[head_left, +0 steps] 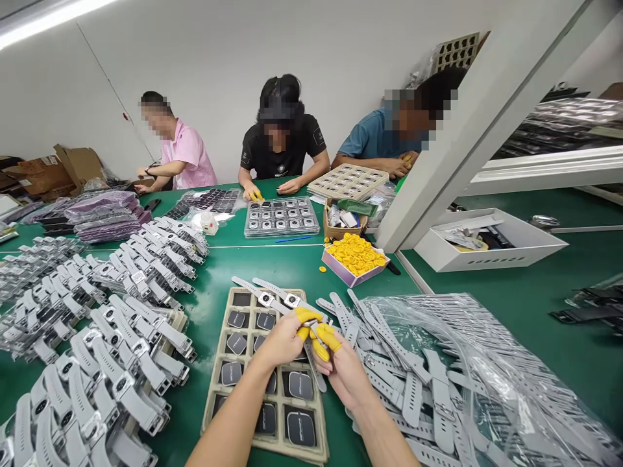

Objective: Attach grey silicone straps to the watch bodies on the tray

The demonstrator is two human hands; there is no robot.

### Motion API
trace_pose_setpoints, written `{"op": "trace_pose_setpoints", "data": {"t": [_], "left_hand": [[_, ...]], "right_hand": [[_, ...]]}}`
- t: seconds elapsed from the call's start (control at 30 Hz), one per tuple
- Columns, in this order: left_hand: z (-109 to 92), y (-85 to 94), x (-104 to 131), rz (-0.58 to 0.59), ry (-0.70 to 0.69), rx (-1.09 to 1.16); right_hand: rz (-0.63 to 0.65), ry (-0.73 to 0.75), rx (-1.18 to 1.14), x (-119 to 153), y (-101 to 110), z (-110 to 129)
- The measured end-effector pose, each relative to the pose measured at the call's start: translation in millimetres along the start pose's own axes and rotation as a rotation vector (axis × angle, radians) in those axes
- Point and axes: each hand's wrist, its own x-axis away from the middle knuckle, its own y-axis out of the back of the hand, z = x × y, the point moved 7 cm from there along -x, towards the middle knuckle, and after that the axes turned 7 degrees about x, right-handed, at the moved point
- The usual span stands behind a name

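Both hands, with yellow finger cots, meet over the right side of a beige tray (263,447). My left hand (287,334) is closed on a small silver watch (310,323), mostly hidden by the fingers. My right hand (341,363) pinches a grey watch strap (316,373) against it; its loose end hangs down over the tray. Dark square watch faces (300,386) under film sit in the tray's compartments. Two watches with grey straps (267,299) lie across its far end. Just right of my hands is a heap of loose grey straps (413,389).
Rows of strapped watches (111,318) are stacked on the left. A box of yellow finger cots (353,259) stands ahead, beside a clear tray of watches (281,217). Bagged straps (491,344) lie right, below a white bin (491,243) and slanted post (457,130). Three people work opposite.
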Motion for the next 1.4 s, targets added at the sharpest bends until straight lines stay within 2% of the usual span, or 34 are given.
{"op": "trace_pose_setpoints", "data": {"t": [0.17, 0.4, 0.47, 0.6, 0.7, 0.8, 0.9, 1.0, 1.1, 1.17, 1.23, 1.3, 1.33, 1.4], "left_hand": [[-8, -6.3, 3, 0.100, 0.038, -0.018], [-20, -3.1, 1, 0.160, -0.006, -0.379], [-19, -2.1, -1, 0.173, 0.000, -0.346], [-15, -0.8, -6, 0.178, 0.041, -0.098], [-13, 6.7, -7, 0.175, 0.115, -0.036], [-21, 37.1, -5, 0.088, 0.153, -0.230], [-33, 77.2, -3, 0.029, 0.190, -0.449], [-34, 106.2, 3, 0.104, 0.319, -0.666], [-36, 128.3, 6, 0.150, 0.382, -0.771], [-39, 145.0, 4, 0.132, 0.395, -0.775], [-38, 164.1, 1, 0.109, 0.421, -0.773], [-32, 182.5, -3, 0.109, 0.467, -0.766], [-27, 190.6, -5, 0.116, 0.496, -0.758], [-13, 203.7, -7, 0.135, 0.561, -0.736]], "right_hand": [[-0.053, 0.005, -0.033, -1, 7, 1], [-0.086, -0.055, 0.039, 2, 5, 2], [-0.078, -0.059, 0.049, 3, 3, 5], [-0.035, -0.033, 0.044, 2, -3, 14], [-0.044, 0.092, 0.163, 3, 0, 30], [-0.047, 0.272, 0.545, 10, 1, 51], [-0.013, 0.278, 0.955, 18, -2, 56], [-0.001, 0.264, 1.183, 23, -6, 60], [-0.088, 0.305, 1.272, 27, 1, 76], [-0.252, 0.320, 1.304, 31, 23, 92], [-0.495, 0.323, 1.378, 38, 58, 107], [-0.673, 0.264, 1.508, 43, 95, 113], [-0.709, 0.217, 1.567, 43, 111, 112], [-0.696, 0.098, 1.636, 40, 135, 105]]}}
